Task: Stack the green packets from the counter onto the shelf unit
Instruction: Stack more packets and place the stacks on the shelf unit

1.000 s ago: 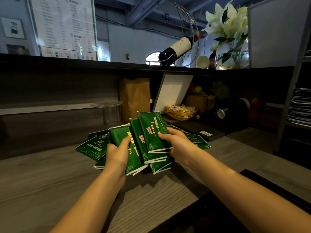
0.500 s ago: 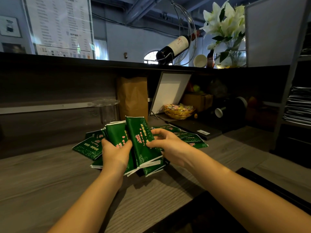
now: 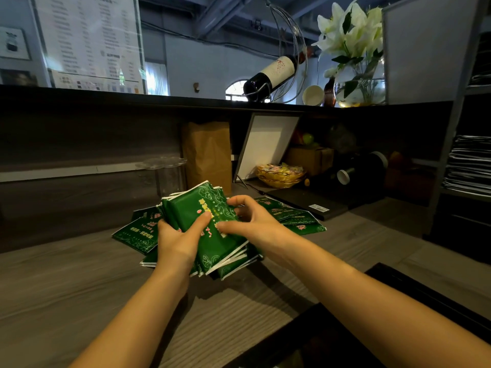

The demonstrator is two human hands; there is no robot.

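Grey wood counter (image 3: 79, 288) under a dark ledge (image 3: 132, 99) — arched window (image 3: 235, 87) behind.

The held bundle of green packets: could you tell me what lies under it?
Loose green packets on the grey wood-grain counter show at both sides; the held bundle hides what lies beneath.

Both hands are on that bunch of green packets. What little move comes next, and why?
Probably squeeze the bundle square: the left hand and right hand grip it, but its lower edges fan out unevenly. A tidy bundle should stack better on the shelf unit at the right.
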